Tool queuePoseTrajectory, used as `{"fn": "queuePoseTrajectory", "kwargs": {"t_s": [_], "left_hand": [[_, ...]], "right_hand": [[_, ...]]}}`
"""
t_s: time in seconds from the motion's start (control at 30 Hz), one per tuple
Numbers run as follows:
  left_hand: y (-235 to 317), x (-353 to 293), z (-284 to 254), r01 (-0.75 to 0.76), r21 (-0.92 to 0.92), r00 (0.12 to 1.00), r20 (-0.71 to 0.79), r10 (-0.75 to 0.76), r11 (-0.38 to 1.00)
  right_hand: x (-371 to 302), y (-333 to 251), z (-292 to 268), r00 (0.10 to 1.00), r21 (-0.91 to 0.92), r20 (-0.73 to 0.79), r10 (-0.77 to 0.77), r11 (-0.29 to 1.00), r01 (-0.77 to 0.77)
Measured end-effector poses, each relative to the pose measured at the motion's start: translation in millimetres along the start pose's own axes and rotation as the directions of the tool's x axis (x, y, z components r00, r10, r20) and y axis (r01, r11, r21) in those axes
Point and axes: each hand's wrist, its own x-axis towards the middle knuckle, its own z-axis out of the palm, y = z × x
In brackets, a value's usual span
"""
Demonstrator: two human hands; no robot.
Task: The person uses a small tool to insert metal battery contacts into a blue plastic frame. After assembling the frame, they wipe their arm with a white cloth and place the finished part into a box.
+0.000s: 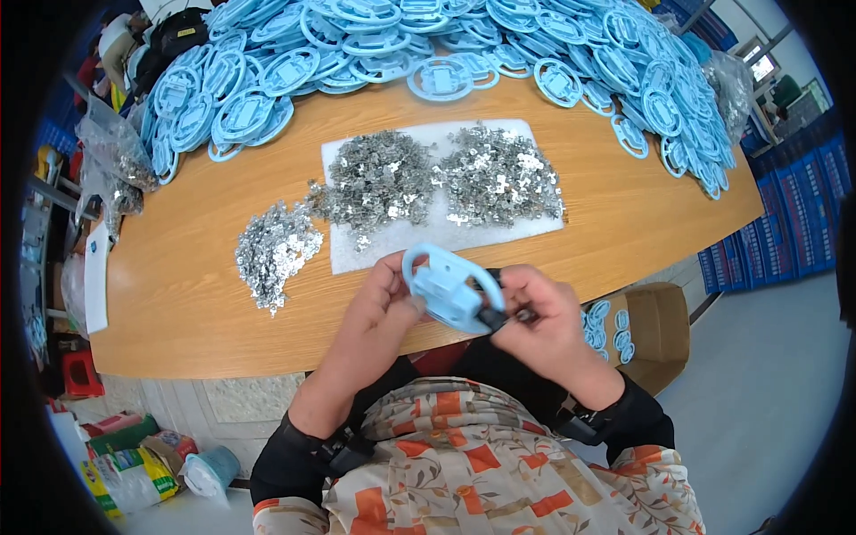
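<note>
Pinching with thumb and fingers, the left hand (379,312) has the left end of a blue plastic frame (448,287), tilted above the table (192,312). The frame looks light, stiff and slightly slippery, best held by its rim. The right hand (548,316) appears closed around a small black piece (492,318) against the frame's right end.

Beyond the held ring frame (445,291), two metal heaps (382,178) lie on a sheet (379,253), more frames (441,78) behind.
</note>
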Motion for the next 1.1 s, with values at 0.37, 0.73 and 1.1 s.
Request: {"fn": "queuePoseTrajectory", "kwargs": {"t_s": [0.37,0.73,1.1], "left_hand": [[14,-24,-17,-0.126,0.221,0.992,0.02,0.125,0.967],[8,-40,-56,0.026,0.147,0.995,-0.099,-0.011,0.989],[12,-24,-59,-0.045,0.173,0.953,-0.287,0.094,0.984]], "right_hand": [[33,-9,6,0.967,-0.283,0.243,0.069,0.959,0.002],[107,5,78,0.919,-0.652,0.366,-0.151,0.663,0.368],[103,-2,79,0.991,-0.331,0.137,0.005,0.943,0.041]]}}
